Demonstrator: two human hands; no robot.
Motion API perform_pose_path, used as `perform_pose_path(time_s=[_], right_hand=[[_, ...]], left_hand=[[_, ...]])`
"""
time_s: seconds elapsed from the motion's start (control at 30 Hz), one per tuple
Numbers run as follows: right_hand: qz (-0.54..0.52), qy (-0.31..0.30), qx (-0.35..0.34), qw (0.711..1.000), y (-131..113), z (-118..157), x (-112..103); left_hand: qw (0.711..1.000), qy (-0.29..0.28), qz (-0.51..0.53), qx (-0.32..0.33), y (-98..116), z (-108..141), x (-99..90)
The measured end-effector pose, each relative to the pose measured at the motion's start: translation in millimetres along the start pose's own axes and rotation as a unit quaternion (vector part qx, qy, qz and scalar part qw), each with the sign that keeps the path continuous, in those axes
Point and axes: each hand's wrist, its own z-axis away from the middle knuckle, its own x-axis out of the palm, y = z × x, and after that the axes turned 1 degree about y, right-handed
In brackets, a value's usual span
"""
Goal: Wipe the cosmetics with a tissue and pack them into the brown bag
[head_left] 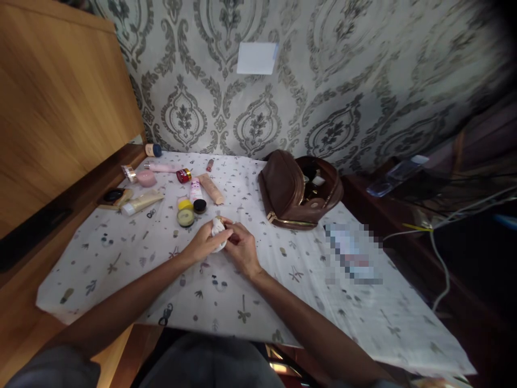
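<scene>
The left hand (204, 242) held a small, rounded white object (217, 227), its thumb laid across the smooth surface. The object was just above the printed cloth (258, 307), in front of the person. The right hand (243, 250) met it from the other side with fingers bent close together — whether they pinched the object itself or some small part, I could not tell.

Just beyond the hands sat a squat round jar (186, 218), pale greenish-yellow on top, with a bright yellow piece (185, 205) behind it and a black disc-like lid (199, 205) beside it. Farther back lay a flattened beige tube (211, 189), a pink-and-white tube (196, 188) and a glossy red jar (183, 175) with a gold-coloured band. To the left were a cream tube (142, 203) with a flattened end, a rounded pink container (146, 178) and a slim pink tube (161, 168).

On the right stood a brown bag (283, 183), leather-like and softly domed, its zipped mouth gaping over small items inside. Behind everything rose wallpaper (258, 124) in grey scrolling medallions; a smooth, wood-grained panel (60, 97) flanked the left side.
</scene>
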Motion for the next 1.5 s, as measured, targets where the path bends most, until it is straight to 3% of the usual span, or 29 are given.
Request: perform_pose_path(time_s=[0.17, 0.33, 0.47, 0.63, 0.8, 0.97, 1.07, 1.17, 1.33, 1.5], right_hand=[[-0.109, 0.003, 0.07, 0.992, -1, 1, 4], [-0.202, -0.11, 0.124, 0.965, -6, -3, 1], [-0.267, -0.188, 0.156, 0.932, -10, -6, -4], [-0.324, -0.198, 0.221, 0.898, -9, -5, -3], [-0.256, -0.169, 0.221, 0.926, -4, -5, 4], [-0.119, -0.102, 0.159, 0.975, -8, -5, -1], [-0.094, -0.042, 0.119, 0.988, -18, -5, -7], [-0.112, -0.021, 0.09, 0.989, -28, -5, -9], [-0.128, -0.056, 0.076, 0.987, -30, -4, -6], [-0.195, -0.065, 0.114, 0.972, -27, -7, -5]], left_hand=[[0.999, 0.005, 0.02, -0.029, -6, 1, 0.5], [0.993, -0.013, 0.09, -0.071, 0, -1, -5.3], [0.972, -0.05, 0.205, -0.108, 6, -3, -8.0], [0.949, -0.046, 0.299, -0.093, 9, -5, -6.5], [0.951, -0.023, 0.289, -0.109, 4, -6, -1.6], [0.977, 0.07, 0.187, -0.072, 2, -6, -2.9], [0.984, 0.117, 0.116, -0.065, 3, -6, -7.7], [0.992, 0.095, 0.05, -0.059, 4, -4, -9.8], [0.998, 0.051, -0.005, -0.021, 2, 2, -3.3], [0.999, 0.027, 0.026, -0.038, 5, 7, 3.3]])
